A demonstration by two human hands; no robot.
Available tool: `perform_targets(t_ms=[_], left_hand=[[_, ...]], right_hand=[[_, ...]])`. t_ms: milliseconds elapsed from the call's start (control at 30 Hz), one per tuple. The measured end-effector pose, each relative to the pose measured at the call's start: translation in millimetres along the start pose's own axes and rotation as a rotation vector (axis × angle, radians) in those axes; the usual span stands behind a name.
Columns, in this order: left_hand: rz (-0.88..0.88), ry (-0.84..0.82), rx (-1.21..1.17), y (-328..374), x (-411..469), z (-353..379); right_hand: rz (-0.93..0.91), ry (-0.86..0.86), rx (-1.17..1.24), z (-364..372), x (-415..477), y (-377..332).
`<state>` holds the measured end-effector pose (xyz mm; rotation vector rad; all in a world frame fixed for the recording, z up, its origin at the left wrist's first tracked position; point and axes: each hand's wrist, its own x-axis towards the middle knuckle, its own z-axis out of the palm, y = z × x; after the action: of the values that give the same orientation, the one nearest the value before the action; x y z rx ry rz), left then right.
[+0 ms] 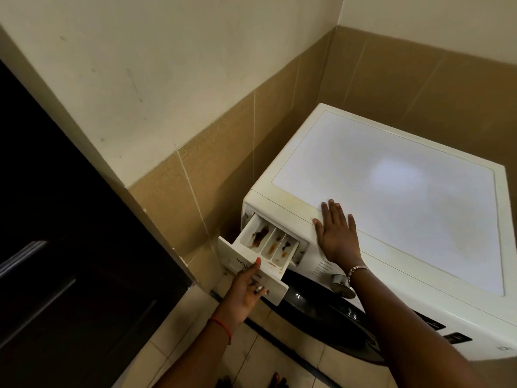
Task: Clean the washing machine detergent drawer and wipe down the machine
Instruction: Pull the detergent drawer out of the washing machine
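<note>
A white front-loading washing machine (391, 191) stands in the corner of a tiled room. Its detergent drawer (265, 247) is pulled partway out at the front left, showing several compartments stained with brown and orange residue. My left hand (246, 292) grips the drawer's front panel from below, thumb on top of the panel. My right hand (337, 233) lies flat, fingers spread, on the machine's top front edge just right of the drawer slot. No cloth is in view.
A dark wooden door (70, 247) fills the left side. Beige tiled walls (223, 149) close in behind and left of the machine. The dark round door (321, 312) and a silver dial (340, 282) sit on the machine's front. Tiled floor (195, 345) lies below.
</note>
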<state>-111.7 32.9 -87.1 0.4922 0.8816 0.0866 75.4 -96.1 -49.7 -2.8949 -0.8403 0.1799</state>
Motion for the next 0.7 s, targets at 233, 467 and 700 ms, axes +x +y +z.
perform_targets(t_ms=[233,467,700], left_hand=[[-0.033,-0.010,0.008,3.6,-12.3,-11.2],[-0.088,-0.031,0.076,10.8,-26.7,-22.6],[-0.104,-0.066,0.113,13.4,-27.4,-24.4]], right_hand=[[0.071,-0.056,0.016,-1.9,-3.7,-6.7],[0.160,-0.111,0.033,-3.5,-7.2,-18.0],[0.187,-0.142,0.026,-7.8,-15.1,-25.9]])
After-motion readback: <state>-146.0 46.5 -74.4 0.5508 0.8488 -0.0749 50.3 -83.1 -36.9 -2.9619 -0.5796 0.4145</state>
